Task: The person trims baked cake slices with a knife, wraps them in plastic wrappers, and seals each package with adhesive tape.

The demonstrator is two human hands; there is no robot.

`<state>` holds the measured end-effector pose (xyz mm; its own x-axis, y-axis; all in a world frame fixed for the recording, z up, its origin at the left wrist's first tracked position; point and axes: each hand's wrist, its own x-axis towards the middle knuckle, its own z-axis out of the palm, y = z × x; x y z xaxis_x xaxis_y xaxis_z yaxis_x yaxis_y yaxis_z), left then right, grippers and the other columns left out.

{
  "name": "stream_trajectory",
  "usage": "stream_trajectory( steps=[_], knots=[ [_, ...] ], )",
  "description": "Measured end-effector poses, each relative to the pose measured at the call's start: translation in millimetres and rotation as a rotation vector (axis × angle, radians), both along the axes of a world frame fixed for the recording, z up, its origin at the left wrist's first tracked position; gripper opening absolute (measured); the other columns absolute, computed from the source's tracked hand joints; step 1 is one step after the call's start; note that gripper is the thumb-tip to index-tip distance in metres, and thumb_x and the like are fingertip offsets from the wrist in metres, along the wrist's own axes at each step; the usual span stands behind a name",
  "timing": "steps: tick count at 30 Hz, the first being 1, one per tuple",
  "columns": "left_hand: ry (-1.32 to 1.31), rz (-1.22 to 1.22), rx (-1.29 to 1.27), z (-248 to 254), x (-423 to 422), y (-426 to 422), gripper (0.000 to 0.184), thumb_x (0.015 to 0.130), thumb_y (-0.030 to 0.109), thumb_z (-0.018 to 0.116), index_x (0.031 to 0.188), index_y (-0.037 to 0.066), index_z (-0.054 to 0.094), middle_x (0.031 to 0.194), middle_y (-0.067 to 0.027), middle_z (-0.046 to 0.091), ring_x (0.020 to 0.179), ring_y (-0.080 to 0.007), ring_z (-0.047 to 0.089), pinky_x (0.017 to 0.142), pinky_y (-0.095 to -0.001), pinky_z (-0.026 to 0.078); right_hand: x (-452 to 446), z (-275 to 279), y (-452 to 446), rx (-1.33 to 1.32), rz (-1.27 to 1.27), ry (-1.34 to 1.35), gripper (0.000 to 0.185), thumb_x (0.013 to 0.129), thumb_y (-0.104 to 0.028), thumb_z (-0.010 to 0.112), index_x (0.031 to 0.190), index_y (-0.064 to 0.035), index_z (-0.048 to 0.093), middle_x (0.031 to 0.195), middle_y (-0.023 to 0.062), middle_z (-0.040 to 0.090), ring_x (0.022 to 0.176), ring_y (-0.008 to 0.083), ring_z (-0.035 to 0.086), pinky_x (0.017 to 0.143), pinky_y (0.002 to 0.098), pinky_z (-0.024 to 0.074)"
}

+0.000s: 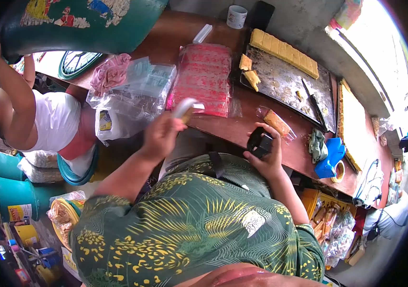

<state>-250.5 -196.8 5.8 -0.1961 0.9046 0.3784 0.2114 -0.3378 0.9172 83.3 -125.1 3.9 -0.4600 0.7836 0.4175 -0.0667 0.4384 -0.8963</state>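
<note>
My left hand [162,137] is closed around the edge of a pale roll of tape [182,110], slightly blurred, held in front of the table. In my right hand [271,158] sits a small boxy black object [260,142] whose kind I cannot make out; the fingers are wrapped round its side. Just beyond that hand lies a wrapped piece of cake [277,123] in clear plastic. A stack of red printed plastic wrappers [201,79] lies between and beyond my hands.
A dark baking tray [290,83] holds cake pieces [284,52] and a knife [316,107]. Nearby are a blue tape dispenser [330,158], a tape roll [339,172] and clear plastic bags [137,95]. At left, a person [53,115] lifts a large green tub [84,28].
</note>
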Motion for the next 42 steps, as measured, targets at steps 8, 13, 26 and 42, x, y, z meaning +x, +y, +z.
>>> stream_trajectory(
  steps=[8, 13, 26, 42],
  knots=[
    [0.039, 1.192, -0.070, -101.2, -194.1, -79.7, 0.029, 0.109, 0.028, 0.050, 0.100, 0.003, 0.061, 0.085, -0.0025, 0.059, 0.079, -0.0138, 0.059, 0.078, -0.0310, 0.049, 25.3, -34.0, 11.7, -0.178, -0.129, 0.089, 0.089, 0.079, -0.004, 0.087, 0.150, -0.0105, 0.035, 0.143, 0.0134, 0.051, 0.110, 0.0200, 0.063, 0.097, 0.0365, 0.0531],
    [0.106, 1.126, -0.188, -168.9, -266.3, -36.4, 0.026, 0.105, 0.024, 0.054, 0.110, 0.000, 0.064, 0.100, -0.0123, 0.068, 0.086, -0.0248, 0.066, 0.080, -0.0357, 0.053, 19.8, -27.4, 8.7, -0.257, -0.103, 0.062, 0.089, 0.079, -0.005, 0.088, 0.151, -0.0098, 0.036, 0.142, 0.0115, 0.053, 0.110, 0.0184, 0.061, 0.097, 0.0353, 0.0520],
    [1.179, 0.624, -0.719, -198.3, -325.8, 23.2, 0.033, 0.098, 0.024, 0.057, 0.120, 0.004, 0.069, 0.117, -0.0147, 0.072, 0.107, -0.0355, 0.068, 0.094, -0.0437, 0.052, 27.1, -18.7, 10.5, -0.273, -0.076, 0.034, 0.093, 0.075, -0.009, 0.092, 0.152, -0.0123, 0.039, 0.140, 0.0091, 0.055, 0.126, 0.0183, 0.052, 0.109, 0.0356, 0.0425],
    [0.697, 0.945, 0.031, -64.2, -192.4, -44.7, 0.030, 0.107, 0.017, 0.054, 0.122, -0.007, 0.065, 0.118, -0.0198, 0.067, 0.108, -0.0299, 0.066, 0.095, -0.0383, 0.053, 91.2, 71.1, -5.1, 0.388, -0.351, -0.066, 0.089, 0.071, -0.017, 0.096, 0.145, -0.0119, 0.045, 0.127, 0.0098, 0.056, 0.115, 0.0237, 0.060, 0.094, 0.0382, 0.0513]
  ],
)
